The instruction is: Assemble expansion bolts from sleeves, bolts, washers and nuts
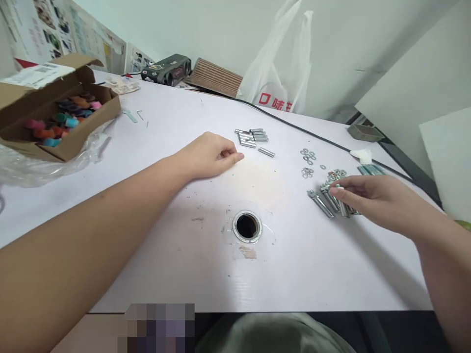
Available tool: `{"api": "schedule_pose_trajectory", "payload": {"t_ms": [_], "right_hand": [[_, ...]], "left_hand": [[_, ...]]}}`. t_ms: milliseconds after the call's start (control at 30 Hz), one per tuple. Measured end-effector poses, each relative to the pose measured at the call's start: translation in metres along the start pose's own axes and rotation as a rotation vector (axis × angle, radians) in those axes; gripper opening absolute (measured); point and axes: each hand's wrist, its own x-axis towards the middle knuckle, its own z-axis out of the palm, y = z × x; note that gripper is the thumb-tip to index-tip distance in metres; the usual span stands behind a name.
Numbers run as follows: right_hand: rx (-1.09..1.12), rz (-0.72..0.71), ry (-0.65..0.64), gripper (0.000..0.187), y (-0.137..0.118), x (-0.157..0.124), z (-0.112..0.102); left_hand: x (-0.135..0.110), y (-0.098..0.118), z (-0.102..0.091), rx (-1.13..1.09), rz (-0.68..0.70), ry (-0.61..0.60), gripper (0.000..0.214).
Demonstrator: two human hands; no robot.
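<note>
At the far left, a cardboard box (86,132) of colourful pieces (69,120) stands on the worktop (312,274), its near corner cut off by the picture's edge. Right of it lie a flat spanner (130,116) and a bent key (140,115). The left hand (209,154) rests on its side, fingers curled and thumb pointing right; its palm is hidden, so I cannot tell whether that grip holds anything. Just beyond it, short metal tubes (248,144) lie in a bunch, long axes nearly crosswise, and one loose tube (266,152) slants down to the right. Washers (307,156) and smaller rings (307,172) lie farther right. Then come the bolts (321,204), heaped under the right hand (382,198), the nearest ones slanting with nut ends up and left, plain ends down and right, toward the person. The right fingertips meet the nut ends, but I cannot tell whether the grip is closed on one; the hand covers much of the heap and partly hides some bluish rods (371,169) behind it
</note>
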Motion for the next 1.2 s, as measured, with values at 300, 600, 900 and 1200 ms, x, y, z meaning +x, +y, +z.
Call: {"api": "schedule_pose_trajectory", "payload": {"t_ms": [300,600,900,1200], "right_hand": [[-0.088,0.006,-0.053,0.057,-0.021,0.007,0.035],[-0.103,0.062,-0.043,0.042,-0.013,0.007,0.027],[-0.118,-0.178,0.069,0.032,-0.092,0.082,0.037],[-0.197,-0.172,-0.011,0.019,-0.107,0.125,0.059]], "left_hand": [[0.001,-0.003,0.004,-0.006,0.011,0.047,0.033],[0.002,-0.003,0.006,0.009,0.041,0.057,0.029],[0.001,-0.002,0.004,-0.005,0.032,0.046,0.025],[0.0,-0.006,0.01,-0.095,0.056,0.058,0.016]]}}
